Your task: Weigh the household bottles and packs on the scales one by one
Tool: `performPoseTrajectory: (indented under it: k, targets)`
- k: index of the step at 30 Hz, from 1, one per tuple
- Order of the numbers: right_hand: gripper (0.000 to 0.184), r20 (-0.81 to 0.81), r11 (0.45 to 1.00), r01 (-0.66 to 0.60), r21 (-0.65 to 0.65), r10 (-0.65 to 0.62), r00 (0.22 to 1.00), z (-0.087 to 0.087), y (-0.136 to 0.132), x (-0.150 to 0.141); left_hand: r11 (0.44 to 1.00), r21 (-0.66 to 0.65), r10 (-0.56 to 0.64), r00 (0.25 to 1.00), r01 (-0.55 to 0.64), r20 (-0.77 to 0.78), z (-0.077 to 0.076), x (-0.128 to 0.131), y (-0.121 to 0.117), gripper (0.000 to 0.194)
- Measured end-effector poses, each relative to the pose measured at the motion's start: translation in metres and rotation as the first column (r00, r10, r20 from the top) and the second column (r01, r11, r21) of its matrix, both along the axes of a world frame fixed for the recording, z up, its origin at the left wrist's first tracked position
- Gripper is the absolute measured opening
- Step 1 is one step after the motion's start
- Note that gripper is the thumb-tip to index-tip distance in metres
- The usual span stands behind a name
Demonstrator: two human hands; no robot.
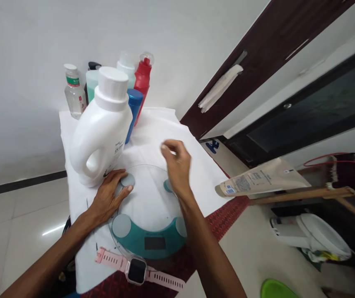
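A round glass bathroom scale [140,247] with a teal band, grey pads and a small dark display lies on a white cloth. My left hand [107,198] rests at its left rim beside a pad, thumb and fingers apart. Over the scale's right side, my right hand [177,163] is raised, slightly blurred, its thumb and fingers curled into a pinch with nothing visible between them. A large white handled detergent bottle [107,120] stands upright just beyond my left hand. In front of the scale lies a smartwatch [136,271] with a pink strap.
Behind the detergent bottle stand a clear bottle [74,95], a blue bottle [134,111] and a red bottle [143,76], among others. A beige tube [258,180] is at the cloth's right corner. A dark red patterned cover [228,215] shows under the cloth [196,153].
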State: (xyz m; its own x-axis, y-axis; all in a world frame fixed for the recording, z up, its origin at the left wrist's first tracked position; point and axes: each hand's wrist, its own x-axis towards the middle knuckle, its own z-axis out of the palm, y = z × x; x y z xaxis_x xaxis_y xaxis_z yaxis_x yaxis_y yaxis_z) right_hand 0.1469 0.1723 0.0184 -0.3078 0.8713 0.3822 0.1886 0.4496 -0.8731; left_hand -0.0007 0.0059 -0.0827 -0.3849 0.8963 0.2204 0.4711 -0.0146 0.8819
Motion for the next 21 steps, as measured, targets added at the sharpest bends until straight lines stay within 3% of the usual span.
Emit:
performPoseTrajectory:
  k: [1, 4, 7, 11, 15, 18, 21]
  targets:
    - [0.034, 0.001, 0.995, -0.092, -0.043, 0.093, 0.996, 0.001, 0.009, -0.028, 1.000, 0.009, 0.000, 1.000, 0.000, 0.005, -0.002, 0.000, 0.000, 0.053]
    - [0.064, 0.009, 0.990, -0.104, -0.098, 0.105, 0.994, -0.002, 0.035, -0.096, 1.000, 0.030, -0.003, 1.000, 0.002, 0.014, -0.006, 0.001, 0.000, 0.051]
    - [0.078, -0.006, 0.986, -0.153, -0.061, 0.152, 0.988, -0.006, 0.052, -0.135, 1.000, 0.030, 0.001, 1.000, -0.001, 0.016, -0.009, 0.001, 0.000, 0.050]
    - [0.081, -0.084, 0.962, -0.253, -0.100, 0.245, 0.966, -0.009, 0.069, -0.148, 1.000, 0.015, -0.007, 1.000, 0.007, 0.016, -0.010, 0.001, 0.000, 0.051]
    - [0.075, -0.154, 0.879, -0.455, -0.139, 0.435, 0.887, -0.010, 0.084, -0.144, 1.000, 0.014, -0.024, 0.999, 0.023, 0.021, -0.010, 0.000, 0.000, 0.051]
    - [0.070, -0.185, 0.848, -0.499, -0.177, 0.469, 0.863, -0.008, 0.092, -0.144, 1.000, 0.012, -0.024, 1.000, 0.024, 0.017, -0.010, 0.000, -0.001, 0.051]
    - [0.063, -0.149, 0.851, -0.482, -0.209, 0.459, 0.876, -0.005, 0.095, -0.140, 1.000, 0.006, -0.026, 1.000, 0.025, 0.014, -0.009, 0.000, -0.001, 0.051]
